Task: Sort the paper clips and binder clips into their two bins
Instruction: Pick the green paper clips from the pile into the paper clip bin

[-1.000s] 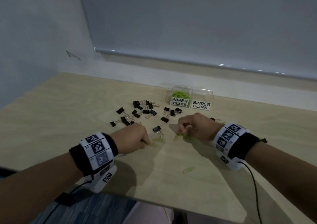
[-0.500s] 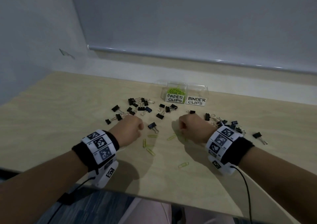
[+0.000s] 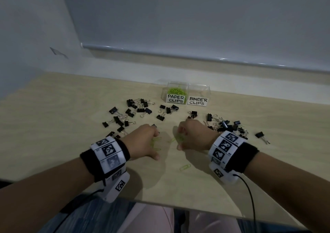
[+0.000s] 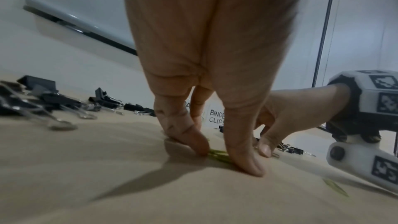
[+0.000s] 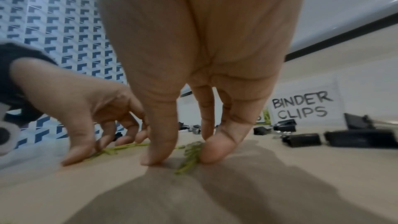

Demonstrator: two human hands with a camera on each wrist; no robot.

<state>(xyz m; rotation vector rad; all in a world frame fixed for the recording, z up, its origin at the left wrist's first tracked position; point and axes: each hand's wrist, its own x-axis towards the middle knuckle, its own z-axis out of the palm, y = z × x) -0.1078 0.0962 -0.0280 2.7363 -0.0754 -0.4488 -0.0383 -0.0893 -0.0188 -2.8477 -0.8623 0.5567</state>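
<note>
Wooden table [image 3: 53,125], viewed from the near edge. Left half, toward the far edge: scattered black binder clips [image 3: 132,111], loose, lying on their sides, wire handles out.

Left hand [image 3: 142,141] near the middle of the table, close to the near edge, palm down, fingers curled with tips on the surface. In the left wrist view the thumb and a finger [image 4: 187,140] press down on either side of green paper clips [image 4: 217,154], pinching at them; clips still flat on the table. In the head view a few green paper clips [image 3: 155,143] lie just beside this hand's fingers.

Between the two hands, nearer the near edge: one lone green paper clip [image 3: 184,167], flat, touched by nothing.

Right hand [image 3: 192,136] just right of the left, hands close but apart. Fingers curled down, thumb and fingertip [image 5: 217,149] pinching a small bunch of green paper clips [image 5: 189,157] against the table.

Far edge, centre-right: two clear bins side by side, touching. The "PAPER CLIPS" bin [image 3: 175,93] holds a heap of green clips. The "BINDER CLIPS" bin [image 3: 199,96] stands to its right; contents cannot tell.

Right of the right hand: another cluster of black binder clips [image 3: 225,123], one stray binder clip [image 3: 261,137] further right.
</note>
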